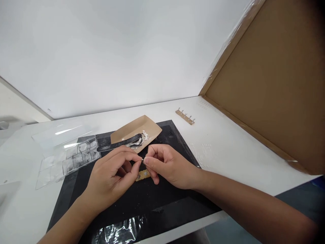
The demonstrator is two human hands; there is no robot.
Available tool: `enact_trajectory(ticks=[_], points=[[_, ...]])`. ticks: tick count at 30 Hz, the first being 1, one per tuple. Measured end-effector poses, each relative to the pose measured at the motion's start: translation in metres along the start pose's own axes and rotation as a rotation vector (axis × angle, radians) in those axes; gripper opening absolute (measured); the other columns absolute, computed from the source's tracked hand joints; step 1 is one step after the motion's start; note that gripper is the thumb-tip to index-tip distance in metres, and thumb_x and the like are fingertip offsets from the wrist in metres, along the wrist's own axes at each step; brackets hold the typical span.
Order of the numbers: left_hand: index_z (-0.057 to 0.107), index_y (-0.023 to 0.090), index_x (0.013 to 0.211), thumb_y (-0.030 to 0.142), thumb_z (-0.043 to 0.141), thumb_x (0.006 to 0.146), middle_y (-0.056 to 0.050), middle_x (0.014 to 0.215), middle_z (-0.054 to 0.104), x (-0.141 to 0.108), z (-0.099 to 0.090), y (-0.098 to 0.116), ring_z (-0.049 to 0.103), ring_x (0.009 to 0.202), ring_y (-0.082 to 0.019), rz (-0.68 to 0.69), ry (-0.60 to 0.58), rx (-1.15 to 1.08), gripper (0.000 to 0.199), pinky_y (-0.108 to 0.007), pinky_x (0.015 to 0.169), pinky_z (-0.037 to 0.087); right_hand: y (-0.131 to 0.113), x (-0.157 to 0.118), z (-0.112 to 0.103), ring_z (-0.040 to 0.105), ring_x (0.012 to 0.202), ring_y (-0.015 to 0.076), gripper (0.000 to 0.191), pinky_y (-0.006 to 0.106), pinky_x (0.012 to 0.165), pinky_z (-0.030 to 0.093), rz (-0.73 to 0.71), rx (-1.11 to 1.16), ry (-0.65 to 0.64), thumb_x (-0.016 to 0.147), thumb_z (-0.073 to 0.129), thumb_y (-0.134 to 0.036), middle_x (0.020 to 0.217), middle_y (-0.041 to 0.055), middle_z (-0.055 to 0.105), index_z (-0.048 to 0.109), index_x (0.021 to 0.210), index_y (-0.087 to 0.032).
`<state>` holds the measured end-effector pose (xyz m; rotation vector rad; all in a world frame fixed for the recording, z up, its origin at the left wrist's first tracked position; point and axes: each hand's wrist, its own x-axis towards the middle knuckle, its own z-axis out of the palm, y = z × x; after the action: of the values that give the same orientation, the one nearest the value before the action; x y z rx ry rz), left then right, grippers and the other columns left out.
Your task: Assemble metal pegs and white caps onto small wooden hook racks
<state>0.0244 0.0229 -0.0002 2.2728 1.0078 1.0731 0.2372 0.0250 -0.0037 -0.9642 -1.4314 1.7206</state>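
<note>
Over the black mat [142,206], the left hand [114,173] and right hand [169,164] nearly meet, fingers curled, thumbs and forefingers pinched narrow; between their fingertips lies a tiny piece [142,160], too small to identify.

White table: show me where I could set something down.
Bare table lies between the faint marks right of the black mat and the brown panel. Crowded beyond the left hand: clear box, black strip, brown tray.
</note>
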Motion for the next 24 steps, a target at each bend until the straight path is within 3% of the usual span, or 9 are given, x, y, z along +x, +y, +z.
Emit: enact_trajectory(ticks=[18,24], points=[[0.073,0.02,0.095,0.019,0.067,0.096,-0.005,0.1,0.072,-0.001,0.0057,0.0039,0.067,0.054,-0.006,-0.091,0.011,-0.002,0.006,-0.016,0.045,0.059,-0.0012,-0.0021,-0.001,0.059,0.054,0.0082,0.016,0.021,0.057,0.047,0.034,0.001,0.005,0.096,0.063,-0.024,0.063,-0.0063,0.064,0.055,0.083,-0.02],[0.072,0.021,0.094,0.018,0.069,0.092,-0.004,0.097,0.072,-0.003,0.009,0.0051,0.065,0.052,-0.006,-0.074,0.078,0.026,0.004,-0.016,0.042,0.057,-0.0002,-0.0024,-0.0006,0.06,0.054,0.0089,0.016,0.021,0.055,0.045,0.031,0.027,-0.013,0.097,0.064,-0.025,0.063,-0.0064,0.063,0.055,0.084,-0.02]])
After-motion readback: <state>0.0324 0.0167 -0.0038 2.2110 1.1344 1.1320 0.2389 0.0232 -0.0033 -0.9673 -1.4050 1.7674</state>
